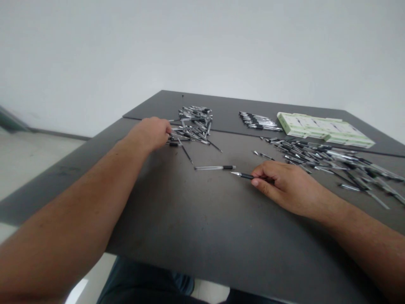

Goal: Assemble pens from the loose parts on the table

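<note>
Left forearm [85, 202], right hand [288, 185], silver-tipped black pen [245, 175]

Pale green and white boxes [322, 126] at upper right; dark grey desk [190, 219] across the middle; black-and-clear pens [259, 121] at upper right; pale grey wall [202, 46] above.

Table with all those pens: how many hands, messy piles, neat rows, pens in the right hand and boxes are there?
Hands: 2, left hand and right hand
Messy piles: 2, left pile and right pile
Neat row: 1
Held pen: 1
Total: 6, without the boxes, which overlap too much to count
</note>
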`<state>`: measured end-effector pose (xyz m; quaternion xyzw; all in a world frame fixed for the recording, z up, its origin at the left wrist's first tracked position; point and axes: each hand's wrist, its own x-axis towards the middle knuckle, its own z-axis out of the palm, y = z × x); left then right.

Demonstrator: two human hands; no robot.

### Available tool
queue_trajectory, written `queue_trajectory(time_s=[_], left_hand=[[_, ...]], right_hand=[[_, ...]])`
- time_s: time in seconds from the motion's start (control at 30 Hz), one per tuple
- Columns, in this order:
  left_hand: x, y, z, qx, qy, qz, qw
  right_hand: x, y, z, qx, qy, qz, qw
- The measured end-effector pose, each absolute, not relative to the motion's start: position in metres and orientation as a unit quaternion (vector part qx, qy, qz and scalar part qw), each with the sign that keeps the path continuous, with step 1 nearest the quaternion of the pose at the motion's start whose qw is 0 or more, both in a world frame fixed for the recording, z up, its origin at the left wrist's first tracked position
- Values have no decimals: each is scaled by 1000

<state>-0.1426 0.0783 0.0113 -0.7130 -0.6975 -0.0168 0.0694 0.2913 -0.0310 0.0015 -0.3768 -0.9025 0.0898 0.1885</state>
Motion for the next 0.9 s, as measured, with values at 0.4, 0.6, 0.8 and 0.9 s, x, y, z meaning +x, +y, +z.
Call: queue_trajectory(time_s=[0.4,0.6,0.8,0.9], left_hand=[[-149,83,4,-705,-707,35,47],[-146,82,6,-709,-704,36,26],[-144,81,4,-716,-697,8,22],[-144,82,4,-716,-697,-5,23]], right_hand=[[291,-31,1,-377,-903,86,188],[291,-30,1,-375,-904,88,183],[290,-31,2,-383,-901,98,176],[291,-31,1,-382,-902,96,177]])
